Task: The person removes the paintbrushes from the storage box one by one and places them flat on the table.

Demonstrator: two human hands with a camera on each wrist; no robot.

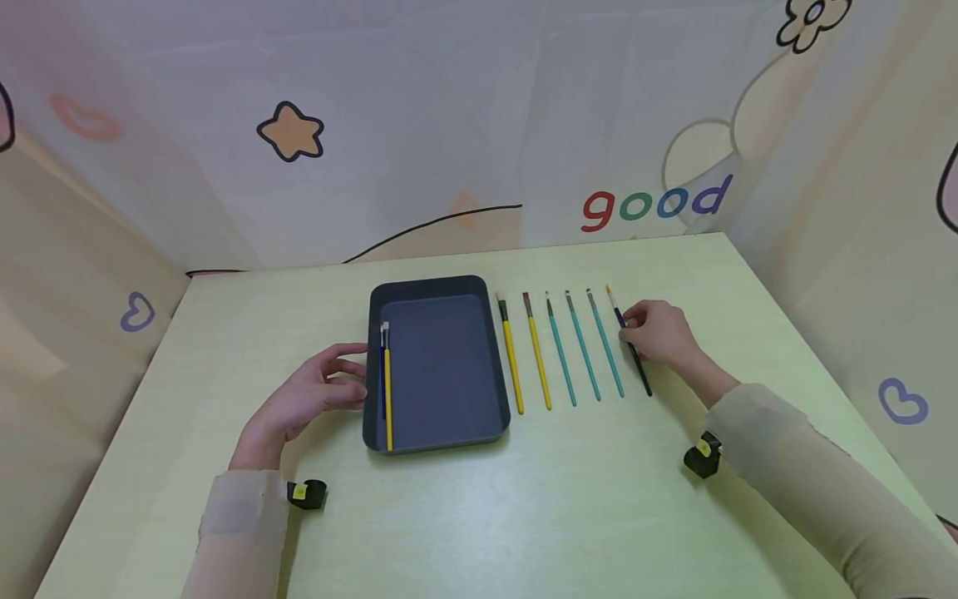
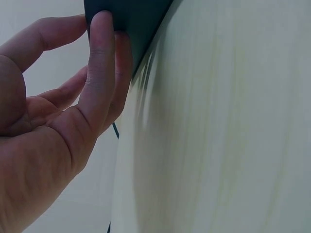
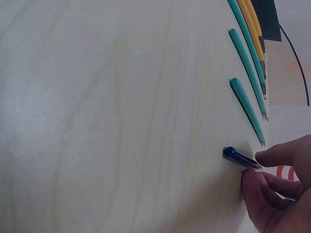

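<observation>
Right hand (image 1: pixel 659 333) pinches dark blue paintbrush (image 1: pixel 632 349), seemingly flat on table (image 1: pixel 524 499). Left hand (image 1: pixel 310 395), fingers relaxed, touches grey tray (image 1: pixel 441 428) wall.

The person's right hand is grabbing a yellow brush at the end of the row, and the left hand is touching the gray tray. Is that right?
Not quite. The brush that the right hand pinches is dark blue, not yellow; the right wrist view shows it clearly. It does lie at the end of the row, and the left hand does touch the gray tray.
</observation>
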